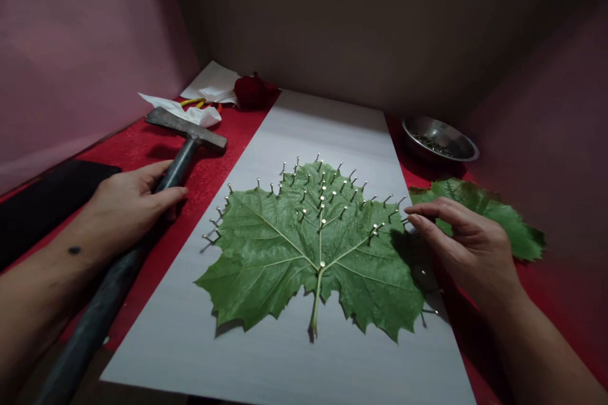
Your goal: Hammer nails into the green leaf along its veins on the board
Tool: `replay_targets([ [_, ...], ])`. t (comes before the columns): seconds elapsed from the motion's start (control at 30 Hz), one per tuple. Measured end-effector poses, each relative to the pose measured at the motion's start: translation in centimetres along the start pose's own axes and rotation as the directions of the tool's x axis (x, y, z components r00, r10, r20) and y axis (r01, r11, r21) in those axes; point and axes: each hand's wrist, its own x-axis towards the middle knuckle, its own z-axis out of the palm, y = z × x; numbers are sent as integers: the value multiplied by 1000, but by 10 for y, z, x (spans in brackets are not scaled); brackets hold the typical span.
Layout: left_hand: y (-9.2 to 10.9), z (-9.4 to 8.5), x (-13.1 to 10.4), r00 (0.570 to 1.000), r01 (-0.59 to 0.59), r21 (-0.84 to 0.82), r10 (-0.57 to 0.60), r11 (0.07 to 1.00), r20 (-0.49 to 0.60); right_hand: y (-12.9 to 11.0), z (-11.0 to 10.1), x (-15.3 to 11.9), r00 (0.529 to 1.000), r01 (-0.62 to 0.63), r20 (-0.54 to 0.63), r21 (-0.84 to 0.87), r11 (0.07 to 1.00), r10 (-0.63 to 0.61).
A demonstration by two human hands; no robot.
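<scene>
My left hand (pixel 137 202) is closed around the dark handle of a hammer (pixel 187 128), its metal head raised over the red surface at the left. A large green leaf (pixel 280 266) lies spread on a white board (pixel 327 120). Several nails (pixel 323 221) stand in it along the main vein, the side veins and the upper edges. At the leaf's right edge, thumb and forefinger of my right hand (pixel 468 243) pinch together at a small nail (pixel 405 221), partly hidden by the fingertips.
A metal bowl (pixel 439 139) holding many nails stands at the back right. Beside the board lies a second leaf (pixel 503 221). White paper (pixel 209 115), a yellow-handled tool and a dark red round object (pixel 250 90) sit at the back left. A black item (pixel 57 199) lies far left.
</scene>
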Motion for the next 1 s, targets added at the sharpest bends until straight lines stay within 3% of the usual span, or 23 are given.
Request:
replay_targets([
  [0.4, 10, -3, -4, 1000, 30, 2, -30, 1000, -4, 0, 0, 0, 1000, -7, 1, -10, 1000, 7],
  [0.73, 4, -2, -1, 999, 34, -28, -34, 999, -5, 2, 1, 0, 1000, 8, -4, -32, 999, -8],
  [1.0, 1, -1, 0, 1000, 22, -19, -23, 1000, -10, 3, 2, -2, 998, -55, -37, 21, 998, 56],
])
